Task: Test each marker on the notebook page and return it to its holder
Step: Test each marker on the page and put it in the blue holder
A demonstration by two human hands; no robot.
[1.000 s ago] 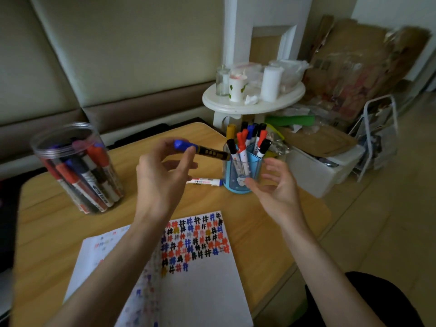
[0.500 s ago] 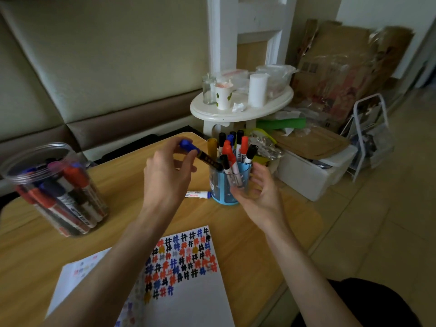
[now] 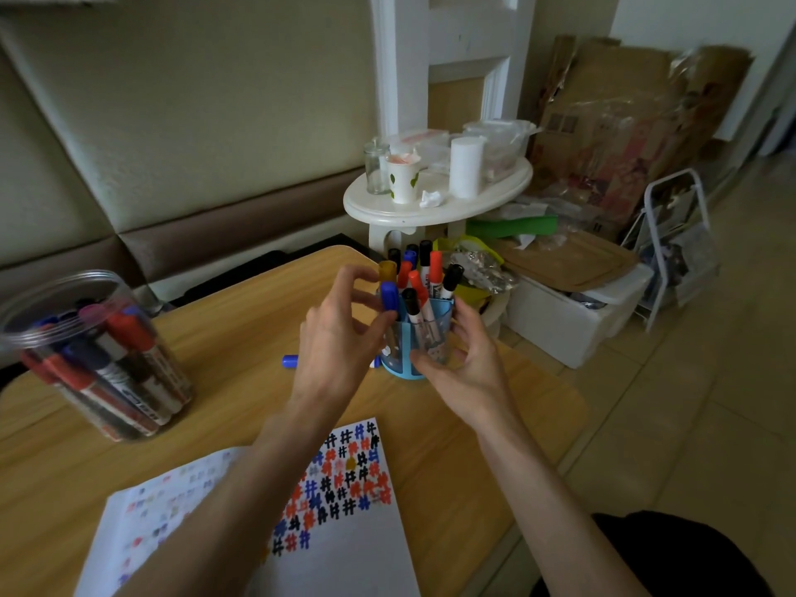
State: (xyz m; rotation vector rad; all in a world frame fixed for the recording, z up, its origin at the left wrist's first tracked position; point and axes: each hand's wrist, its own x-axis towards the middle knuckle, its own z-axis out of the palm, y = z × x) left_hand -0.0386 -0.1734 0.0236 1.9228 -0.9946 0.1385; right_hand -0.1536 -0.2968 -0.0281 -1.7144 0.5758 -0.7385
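A: From the head view, we have the left hand (image 3: 340, 338) up at the blue holder (image 3: 415, 346), thumb and fingers loosely curled around the blue-capped marker (image 3: 390, 295), which stands nearly upright with its lower end going in among the others.

B: And our right hand (image 3: 463, 364) cups the holder's near side, fingers spread and part-open – steadying it, we'd say, though a firm clasp can't be confirmed.

A: The risk? That holder is crowded. If we push the marker down against the packed barrels it may jam, or lever a neighbour out, and the holder sits near the table (image 3: 241, 321) edge.

B: If the steadying hand slips, the whole pot could tip toward the floor. There's also a loose marker (image 3: 290, 361) lying flat behind our left hand, easy to knock.

A: Against half a second ago, the marker has swung from a slant to almost vertical and dropped lower into the pot.

B: And a second ago it was held level, right hand clear of the holder. The notebook (image 3: 344, 532), hash marks (image 3: 344, 480) across its page, lies nearer us – the clear jar (image 3: 94, 355) off to the left.
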